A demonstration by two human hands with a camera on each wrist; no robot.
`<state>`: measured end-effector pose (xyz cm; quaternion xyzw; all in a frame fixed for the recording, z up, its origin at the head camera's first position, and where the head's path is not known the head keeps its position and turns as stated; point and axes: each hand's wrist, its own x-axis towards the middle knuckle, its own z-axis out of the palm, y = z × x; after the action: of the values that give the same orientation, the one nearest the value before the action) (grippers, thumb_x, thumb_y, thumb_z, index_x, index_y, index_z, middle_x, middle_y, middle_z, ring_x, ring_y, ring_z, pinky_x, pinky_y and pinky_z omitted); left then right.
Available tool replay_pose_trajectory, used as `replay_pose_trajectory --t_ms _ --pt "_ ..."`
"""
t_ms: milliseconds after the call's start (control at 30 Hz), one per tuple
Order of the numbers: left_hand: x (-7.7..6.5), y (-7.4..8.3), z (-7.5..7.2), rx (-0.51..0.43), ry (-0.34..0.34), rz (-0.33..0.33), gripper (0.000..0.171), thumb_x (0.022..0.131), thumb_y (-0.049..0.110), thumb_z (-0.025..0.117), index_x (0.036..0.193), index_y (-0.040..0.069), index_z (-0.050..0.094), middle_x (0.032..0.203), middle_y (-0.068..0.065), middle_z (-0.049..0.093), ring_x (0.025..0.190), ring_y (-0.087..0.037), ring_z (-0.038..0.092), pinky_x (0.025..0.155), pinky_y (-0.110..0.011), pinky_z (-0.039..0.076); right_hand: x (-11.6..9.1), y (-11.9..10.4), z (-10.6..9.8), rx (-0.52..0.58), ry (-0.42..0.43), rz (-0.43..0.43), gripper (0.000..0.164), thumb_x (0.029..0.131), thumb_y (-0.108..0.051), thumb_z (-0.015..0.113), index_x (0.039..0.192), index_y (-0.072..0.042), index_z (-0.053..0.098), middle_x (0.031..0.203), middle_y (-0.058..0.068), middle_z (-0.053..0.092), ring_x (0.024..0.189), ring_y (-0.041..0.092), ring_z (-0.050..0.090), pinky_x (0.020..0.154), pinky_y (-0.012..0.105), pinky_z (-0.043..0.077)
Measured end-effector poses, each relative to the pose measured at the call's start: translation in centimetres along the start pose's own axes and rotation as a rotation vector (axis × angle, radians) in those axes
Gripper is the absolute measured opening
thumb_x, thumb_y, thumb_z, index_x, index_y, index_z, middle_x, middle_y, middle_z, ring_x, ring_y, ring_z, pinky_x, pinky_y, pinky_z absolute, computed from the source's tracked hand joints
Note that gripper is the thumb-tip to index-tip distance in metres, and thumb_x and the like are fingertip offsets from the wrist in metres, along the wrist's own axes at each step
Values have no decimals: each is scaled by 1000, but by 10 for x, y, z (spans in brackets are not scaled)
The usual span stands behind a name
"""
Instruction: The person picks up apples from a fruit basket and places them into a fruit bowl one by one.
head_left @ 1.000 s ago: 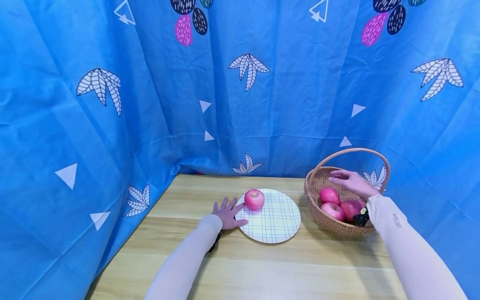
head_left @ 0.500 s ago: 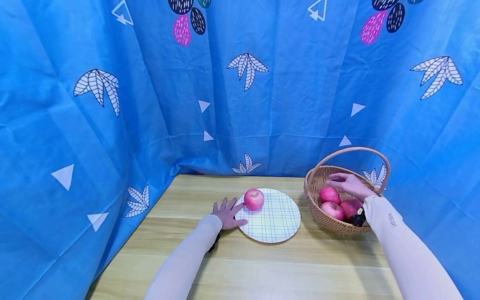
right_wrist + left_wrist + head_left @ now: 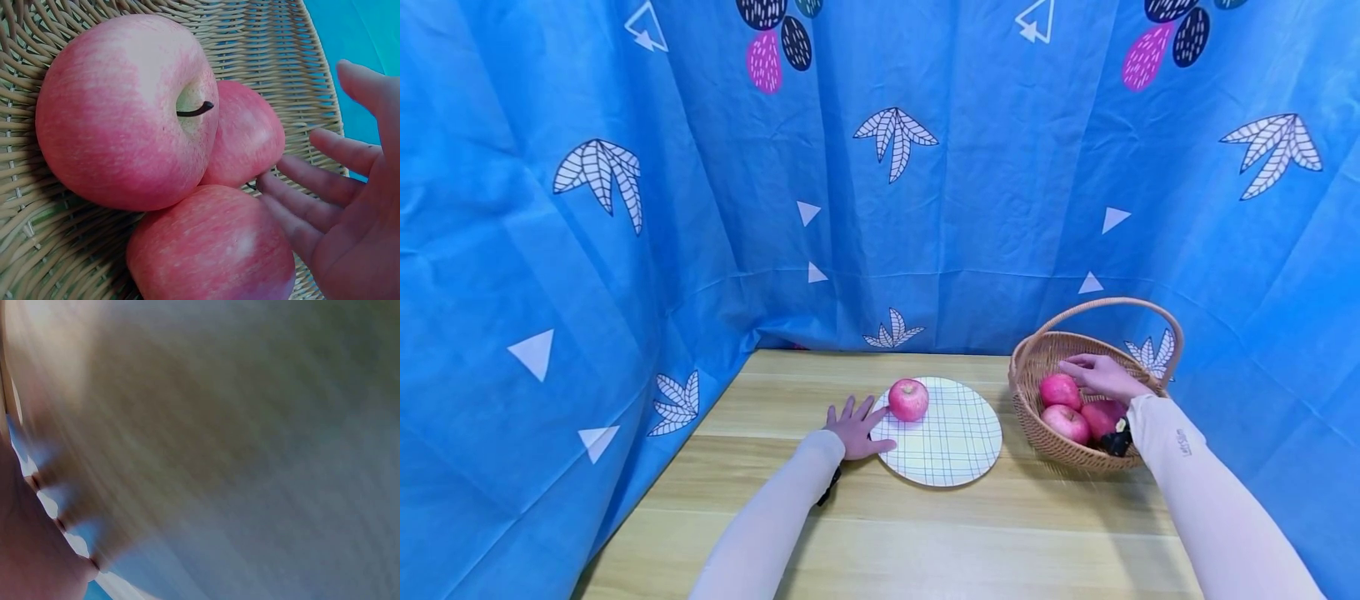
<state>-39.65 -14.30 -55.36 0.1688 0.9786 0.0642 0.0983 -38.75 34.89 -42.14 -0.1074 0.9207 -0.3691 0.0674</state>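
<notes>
My left hand (image 3: pixel 856 433) lies with its fingers spread at the left rim of a round checked plate (image 3: pixel 955 442). A red apple (image 3: pixel 908 400) sits on that plate, close to the little fingertips side. In the left wrist view, a blurred wooden surface fills most of the picture beside skin (image 3: pixel 28 531). My right hand (image 3: pixel 1103 379) is inside a wicker basket (image 3: pixel 1045 437), over its apples. Seen from the right wrist, its fingers are extended, fingertips right at the far apple (image 3: pixel 247 134). A larger apple (image 3: pixel 119 119) and another apple (image 3: pixel 212 250) lie against it.
The basket's arched handle (image 3: pixel 1108 300) rises behind my right hand. A wooden table (image 3: pixel 925 550) bears the plate and basket. Blue patterned cloth (image 3: pixel 992 208) hangs behind the table and along both sides.
My right hand has lowered slightly in the basket, and its fingers have come closer to the far apple. The left hand, plate and apple on it have stayed put.
</notes>
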Motion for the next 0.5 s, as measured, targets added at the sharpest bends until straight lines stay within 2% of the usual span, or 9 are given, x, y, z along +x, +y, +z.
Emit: replay_pose_trajectory --t_ms 167,400,500 --pt "3 -2 1 17 -4 -1 96 80 94 32 160 43 19 172 3 6 156 -40 1 118 -72 3 -1 4 -1 13 -22 17 76 108 -47 36 148 17 31 146 40 42 127 52 54 110 61 39" --pt "4 -2 1 24 -20 1 98 78 95 30 160 43 17 172 2 6 156 -41 -1 118 -72 2 -1 10 0 58 -44 64 77 108 -49 32 147 17 32 142 39 48 123 49 58 106 58 45" --pt "3 -1 0 13 -22 0 97 79 94 31 160 42 19 171 1 7 156 -41 -1 118 -72 2 0 11 -1 48 -59 73 76 109 -49 31 147 17 31 142 39 47 125 49 56 109 59 42"
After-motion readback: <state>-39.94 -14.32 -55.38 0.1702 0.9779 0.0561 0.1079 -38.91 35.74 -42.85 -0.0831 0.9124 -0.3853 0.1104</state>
